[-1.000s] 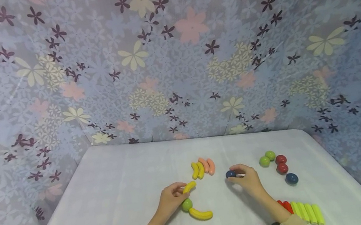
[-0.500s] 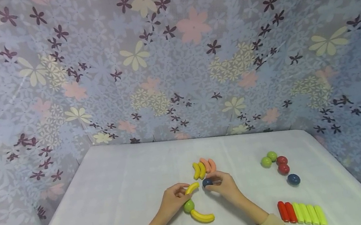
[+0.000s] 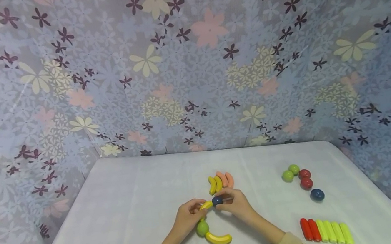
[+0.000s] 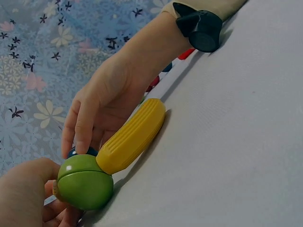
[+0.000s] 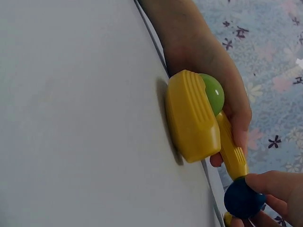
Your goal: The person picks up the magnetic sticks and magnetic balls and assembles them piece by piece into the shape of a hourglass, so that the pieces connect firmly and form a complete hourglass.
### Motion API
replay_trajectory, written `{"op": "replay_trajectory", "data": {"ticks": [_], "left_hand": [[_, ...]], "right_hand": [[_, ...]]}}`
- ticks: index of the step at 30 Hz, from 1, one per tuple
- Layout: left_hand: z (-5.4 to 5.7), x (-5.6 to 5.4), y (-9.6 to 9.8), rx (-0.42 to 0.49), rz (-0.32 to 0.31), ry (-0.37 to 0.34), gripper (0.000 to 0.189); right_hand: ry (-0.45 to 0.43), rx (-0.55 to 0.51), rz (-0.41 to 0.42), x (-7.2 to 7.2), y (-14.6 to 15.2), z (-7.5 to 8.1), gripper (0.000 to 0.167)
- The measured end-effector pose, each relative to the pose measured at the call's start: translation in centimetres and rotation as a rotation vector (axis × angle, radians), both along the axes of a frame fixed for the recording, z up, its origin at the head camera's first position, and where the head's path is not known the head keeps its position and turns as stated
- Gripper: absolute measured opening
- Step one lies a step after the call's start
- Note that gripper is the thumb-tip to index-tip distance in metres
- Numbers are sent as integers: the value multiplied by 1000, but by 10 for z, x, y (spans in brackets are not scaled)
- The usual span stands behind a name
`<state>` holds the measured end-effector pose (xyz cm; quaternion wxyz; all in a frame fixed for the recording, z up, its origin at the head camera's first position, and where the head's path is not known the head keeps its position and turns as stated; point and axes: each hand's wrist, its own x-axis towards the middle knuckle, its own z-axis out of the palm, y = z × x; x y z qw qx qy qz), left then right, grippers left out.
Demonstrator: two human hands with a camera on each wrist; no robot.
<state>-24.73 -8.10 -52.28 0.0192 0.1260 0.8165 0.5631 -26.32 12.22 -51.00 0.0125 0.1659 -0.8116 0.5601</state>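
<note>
My left hand (image 3: 188, 218) pinches a yellow curved toy rod (image 5: 232, 153), partly hidden by its fingers. At the near end of that rod sits a green ball (image 4: 85, 187), which also joins a second yellow curved rod (image 3: 218, 238) reaching to the right over the white table. Between the thumb and fingertips of my right hand (image 3: 239, 205) is a dark blue ball (image 5: 244, 198). The blue ball meets the far end of the held rod in the head and right wrist views.
Beyond the hands lie small yellow curved rods (image 3: 215, 184) and pink curved rods (image 3: 224, 179). On the right are green balls (image 3: 288, 175), red balls (image 3: 306, 183) and a blue ball (image 3: 317, 195). Nearer lie red sticks (image 3: 310, 229) and lime-yellow sticks (image 3: 335, 232). A floral curtain (image 3: 187, 64) rises behind the table.
My right hand has moved left with the blue ball, from apart to the rod's end. The left hand keeps hold; the green ball and lower rod have shifted slightly nearer.
</note>
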Motion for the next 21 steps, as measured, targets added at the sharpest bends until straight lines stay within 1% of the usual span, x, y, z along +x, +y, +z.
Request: {"op": "replay_trajectory", "data": {"ticks": [3, 6, 9, 11, 13, 14, 17, 19, 21], "left_hand": [[1, 1, 0, 0, 7, 5, 29], [2, 1, 0, -10, 12, 30, 30], [4, 1, -1, -22, 24, 53, 29], [4, 1, -2, -30, 34, 68, 27], [4, 1, -2, -38, 44, 76, 26], [4, 2, -2, -39, 49, 76, 26], [4, 2, -2, -40, 57, 65, 25], [4, 2, -1, -44, 61, 52, 25], [4, 3, 0, -41, 61, 44, 25]], "right_hand": [[14, -5, 53, 0, -3, -1, 32], [16, -8, 80, 0, -6, -2, 33], [5, -2, 77, -2, -8, -3, 32], [-2, -7, 52, -3, -8, -2, 30], [7, -10, -5, -6, -8, 0, 26], [16, -16, -48, -8, -7, 1, 24], [83, -6, -218, -17, -2, 3, 16], [119, 3, -336, -25, 3, 4, 12], [125, 31, -427, -34, 9, 3, 11]]}}
